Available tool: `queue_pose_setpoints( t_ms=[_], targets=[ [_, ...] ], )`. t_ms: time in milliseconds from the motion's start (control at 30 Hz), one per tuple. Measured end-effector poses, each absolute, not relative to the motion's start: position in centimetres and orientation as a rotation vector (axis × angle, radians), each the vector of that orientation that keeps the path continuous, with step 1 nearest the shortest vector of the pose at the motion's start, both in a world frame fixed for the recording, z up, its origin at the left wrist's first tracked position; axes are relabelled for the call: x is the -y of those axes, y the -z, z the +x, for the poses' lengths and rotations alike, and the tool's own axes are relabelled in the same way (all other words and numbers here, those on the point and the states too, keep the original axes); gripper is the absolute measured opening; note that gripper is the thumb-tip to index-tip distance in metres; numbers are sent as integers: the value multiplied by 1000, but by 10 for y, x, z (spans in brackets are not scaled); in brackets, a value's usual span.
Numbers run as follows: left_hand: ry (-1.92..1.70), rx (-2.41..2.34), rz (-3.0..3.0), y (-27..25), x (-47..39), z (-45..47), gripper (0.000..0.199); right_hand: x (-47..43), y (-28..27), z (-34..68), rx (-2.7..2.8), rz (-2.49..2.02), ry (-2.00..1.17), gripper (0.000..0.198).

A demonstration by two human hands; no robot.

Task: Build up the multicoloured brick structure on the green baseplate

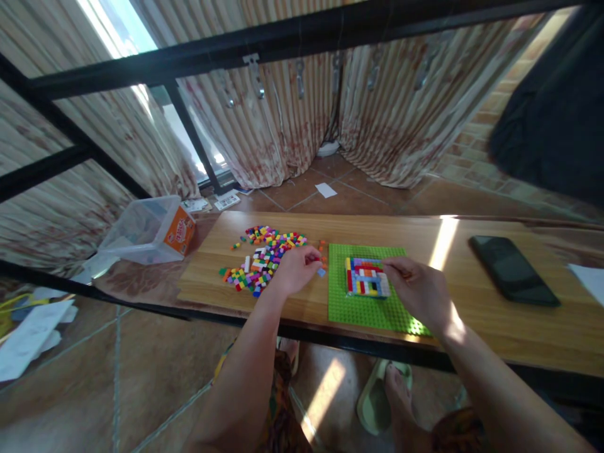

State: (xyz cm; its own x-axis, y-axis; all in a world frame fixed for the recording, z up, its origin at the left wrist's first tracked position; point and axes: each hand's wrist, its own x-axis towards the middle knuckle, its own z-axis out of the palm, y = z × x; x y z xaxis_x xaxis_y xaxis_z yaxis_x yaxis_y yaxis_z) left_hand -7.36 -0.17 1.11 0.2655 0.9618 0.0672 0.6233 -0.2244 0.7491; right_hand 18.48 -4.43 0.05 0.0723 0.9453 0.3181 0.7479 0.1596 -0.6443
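Observation:
A green baseplate [344, 308] lies on the wooden table, bearing a flat rectangular build of colourful toy bricks [365, 278]. At the build's upper right corner is my right hand [419, 290], thumb and fingers pinched together; whatever they may hold is too small to make out. My left hand [298, 270] hovers between the brick pile and the baseplate with its fingers closed in a pinch, their contents hidden. Beneath and beside it spreads a heap of loose bricks [267, 258]. Several orange bricks [322, 248] and a light blue brick [321, 272] lie near its fingertips.
On the table's right part rests a black phone [513, 270], with white paper [587, 280] at the far right edge. A clear plastic box [146, 229] with an orange label stands left of the table. A black metal bar [283, 34] crosses above, before striped curtains [283, 126].

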Motion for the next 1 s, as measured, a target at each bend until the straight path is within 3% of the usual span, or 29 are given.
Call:
queue_pose_setpoints(
  t_ms=[300, 667, 1000],
  targets=[
    [-525, -1678, 2106, -8, 4, -89, 19, 42, 7, 185, 1777, -1654, -325, 29],
    [-694, -2024, 1850, -16, -2, -161, 26, 42, 5, 182, 1808, -1725, -361, 32],
    [-435, -1966, 1971, -11, 9, -174, 32, 41, 4, 182, 1817, -1687, -370, 33]
  ],
)
